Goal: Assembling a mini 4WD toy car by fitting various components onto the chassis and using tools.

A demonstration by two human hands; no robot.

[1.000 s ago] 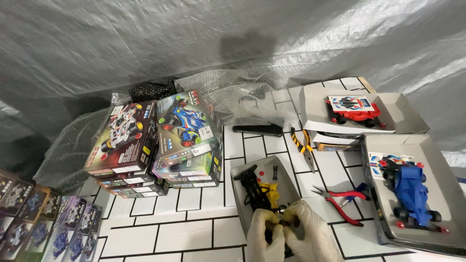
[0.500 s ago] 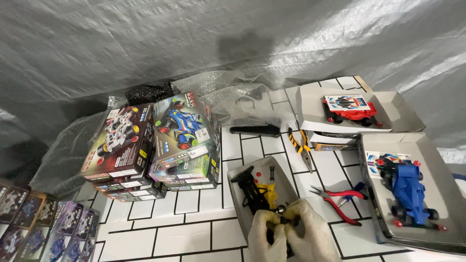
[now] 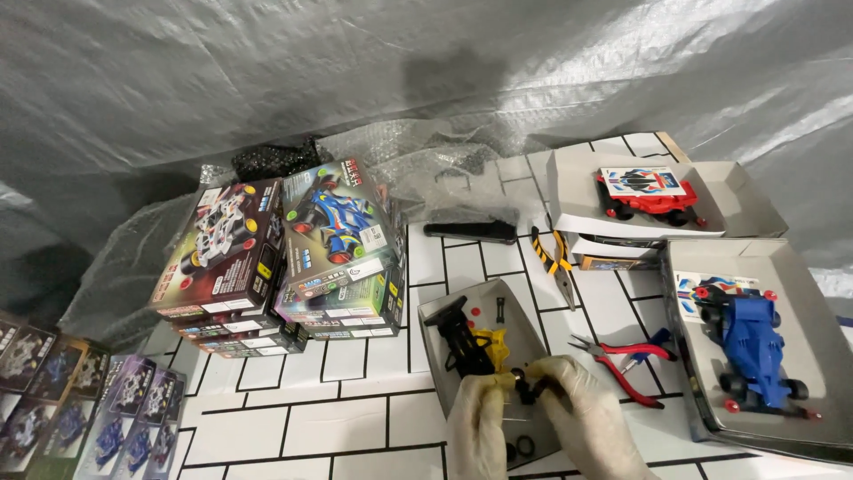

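**Gloved hands on a small black part over the grey tray**

Left hand (image 3: 480,418) and right hand (image 3: 582,418), both in pale gloves, met low in view above a grey tray (image 3: 444,313) on the tiled worktop (image 3: 355,418). Both grips closed, fingertips pinching a small black part (image 3: 531,388) between them, just over the tray's near end. In the tray: black chassis (image 3: 462,342) beside a yellow piece (image 3: 493,347). Just right of the tray, red-handled pliers (image 3: 622,360). Further right, blue toy car (image 3: 755,342) in an open box; red toy car (image 3: 649,191) in another behind. Stacked kit boxes (image 3: 275,258) to the left.
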